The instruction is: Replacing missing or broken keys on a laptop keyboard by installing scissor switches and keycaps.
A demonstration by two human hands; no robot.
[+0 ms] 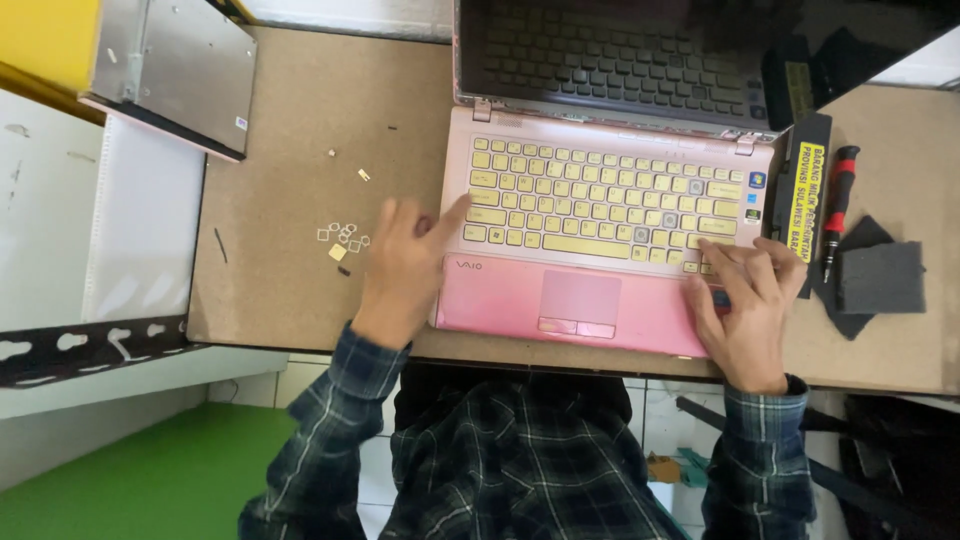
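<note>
Small loose keycaps [343, 238] lie on the bench [290, 130] beside the left hand [402, 268], which is loosely open, thumb touching the pink laptop's [590, 300] left keyboard edge. The right hand [748, 300], fingers spread and holding nothing, rests on the laptop's lower right corner, with a screwdriver [838, 205] further right.

My left hand [400, 265] lies knuckles up, its fingers loosely curled, the index finger stretched forward and to the right. My right hand [748, 300] is also back up, its fingers [722, 258] spread and pointing up and to the left, tips pressed down. Both forearms come up from the lower edge in plaid sleeves, the wrists bare. Neither hand grasps anything.
</note>
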